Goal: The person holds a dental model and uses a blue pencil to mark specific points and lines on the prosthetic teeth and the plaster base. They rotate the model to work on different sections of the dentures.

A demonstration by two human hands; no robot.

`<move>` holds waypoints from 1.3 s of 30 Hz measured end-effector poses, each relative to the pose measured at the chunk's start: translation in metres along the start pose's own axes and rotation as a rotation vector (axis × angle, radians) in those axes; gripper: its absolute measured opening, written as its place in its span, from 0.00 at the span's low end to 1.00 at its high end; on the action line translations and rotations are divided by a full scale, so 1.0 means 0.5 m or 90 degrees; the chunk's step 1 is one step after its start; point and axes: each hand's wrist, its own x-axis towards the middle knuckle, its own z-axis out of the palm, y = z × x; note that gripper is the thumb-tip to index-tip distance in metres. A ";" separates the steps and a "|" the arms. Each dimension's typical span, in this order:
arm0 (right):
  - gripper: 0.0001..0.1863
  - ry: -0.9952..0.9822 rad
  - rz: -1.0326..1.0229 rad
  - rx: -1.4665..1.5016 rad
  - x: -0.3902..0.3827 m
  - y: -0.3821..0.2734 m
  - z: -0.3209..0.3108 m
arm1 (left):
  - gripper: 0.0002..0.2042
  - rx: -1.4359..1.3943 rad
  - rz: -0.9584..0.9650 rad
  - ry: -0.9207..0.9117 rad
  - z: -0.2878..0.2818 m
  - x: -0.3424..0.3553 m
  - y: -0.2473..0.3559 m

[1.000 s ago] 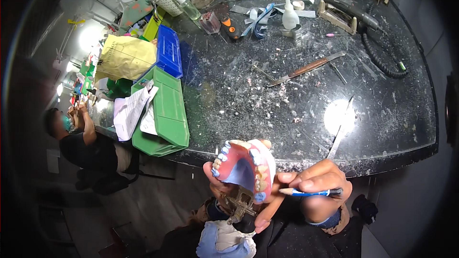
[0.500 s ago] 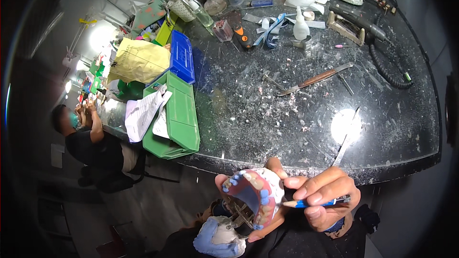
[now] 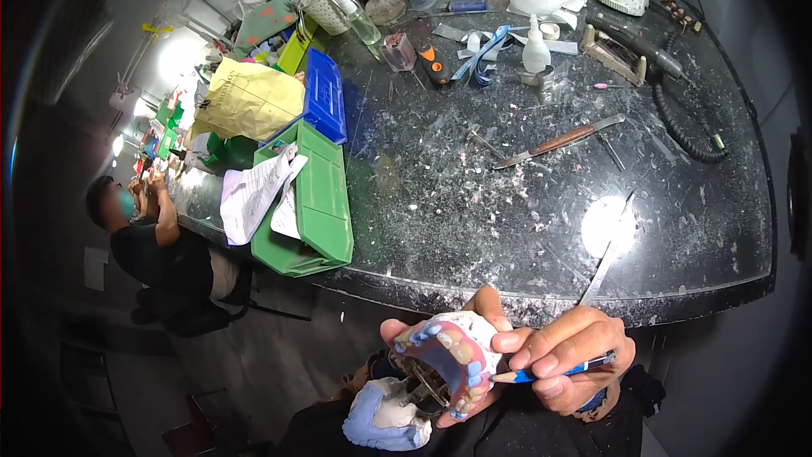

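Note:
My left hand [image 3: 488, 308] is closed around a dental cast on a hinged metal articulator [image 3: 429, 382], above my lap. The upper cast carries a denture [image 3: 454, 343] with a pink wax base and tooth-coloured and blue teeth. Below it hangs the lower plaster cast [image 3: 391, 416], partly covered in blue. My right hand [image 3: 579, 355] pinches a blue pencil [image 3: 524, 375], and its sharpened tip is at the pink gum beside the teeth. Whether the tip touches cannot be told. Much of my left palm is hidden behind the cast.
Across the dusty black bench [image 3: 440, 228] lie a wooden-handled wax knife [image 3: 558, 145] and a slim metal tool [image 3: 605, 262] near the front edge. A green bin [image 3: 321, 203] with papers stands left. A handpiece [image 3: 639, 46] rests back right. Another person [image 3: 161, 245] sits far left.
The cast has tipped slightly in my left hand. The pencil tip has shifted a little left and down, from the white plaster's edge to the pink gum.

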 end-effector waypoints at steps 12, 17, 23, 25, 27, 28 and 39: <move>0.08 0.169 -0.148 0.002 -0.007 0.017 -0.009 | 0.42 0.470 0.285 -0.115 0.003 0.060 0.053; 0.10 0.177 -0.151 -0.095 -0.009 -0.003 0.004 | 0.31 0.560 0.188 -0.125 0.026 0.054 0.059; 0.10 0.103 -0.037 -0.092 -0.021 -0.019 0.022 | 0.23 0.593 0.250 -0.106 0.030 0.023 0.043; 0.08 0.150 -0.031 -0.045 -0.033 -0.052 0.043 | 0.24 0.811 0.188 -0.201 0.039 0.044 0.061; 0.07 0.056 -0.011 0.007 -0.044 -0.061 0.054 | 0.29 0.945 0.353 -0.362 0.032 0.015 0.052; 0.07 0.003 -0.012 -0.018 -0.051 -0.076 0.049 | 0.31 0.946 0.432 -0.458 0.017 0.027 0.050; 0.14 -0.162 -0.090 -0.121 -0.074 -0.105 0.116 | 0.08 0.995 0.523 -0.781 0.021 0.088 0.076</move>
